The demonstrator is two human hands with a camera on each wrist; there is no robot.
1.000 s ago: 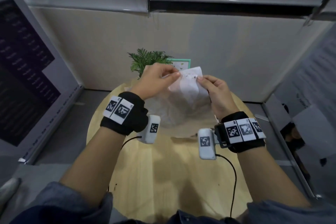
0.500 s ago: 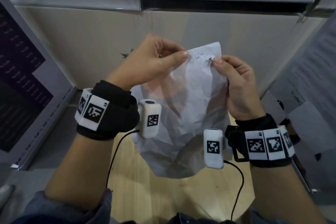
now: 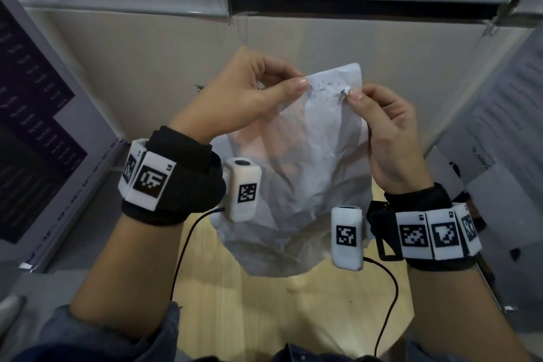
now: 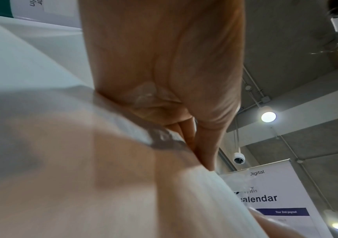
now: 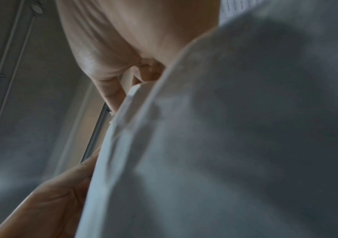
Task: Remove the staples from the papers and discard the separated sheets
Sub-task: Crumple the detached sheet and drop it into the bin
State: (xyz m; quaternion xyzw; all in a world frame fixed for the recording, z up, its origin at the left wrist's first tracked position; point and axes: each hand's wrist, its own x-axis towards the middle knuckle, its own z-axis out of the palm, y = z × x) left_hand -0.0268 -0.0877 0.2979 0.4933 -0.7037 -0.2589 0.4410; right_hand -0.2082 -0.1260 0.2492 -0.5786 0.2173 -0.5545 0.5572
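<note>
A crumpled stack of white papers (image 3: 302,161) hangs in the air in front of me, held by its top edge. My left hand (image 3: 293,88) pinches that edge at the left, thumb on the near side. My right hand (image 3: 354,97) pinches the top right part, its fingertips at a small torn spot where a staple (image 3: 346,92) seems to sit. In the left wrist view the papers (image 4: 82,161) fill the lower left below the left hand (image 4: 194,141). The right wrist view shows the papers (image 5: 245,128) close and blurred, beside the right hand (image 5: 123,90).
A round wooden table (image 3: 249,317) lies below the hands. A dark poster board (image 3: 35,141) leans at the left and a printed panel (image 3: 499,126) at the right. A beige wall stands behind. Black cables (image 3: 390,288) hang from the wrist cameras.
Both hands have lifted the papers from just above the table up and nearer to my head. The right fingertips have settled at the torn staple spot.
</note>
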